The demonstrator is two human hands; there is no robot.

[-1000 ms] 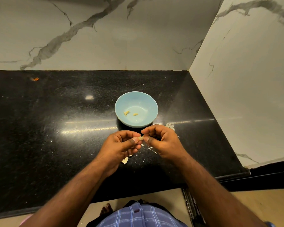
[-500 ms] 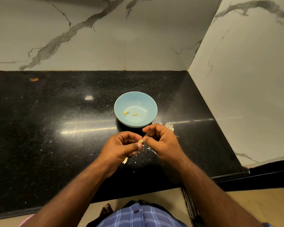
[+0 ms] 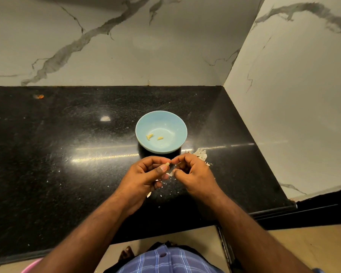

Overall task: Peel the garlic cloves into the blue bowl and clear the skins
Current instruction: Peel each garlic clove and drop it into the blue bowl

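Head view, garlic clove (image 3: 167,164) pinched in left hand (image 3: 144,175), right hand (image 3: 193,172) fingertips curled beside it

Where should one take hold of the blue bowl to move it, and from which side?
Pinch the blue bowl at its far right rim, coming from above on the right. It stands upright with an open, thin rim, and both hands crowd its near side.
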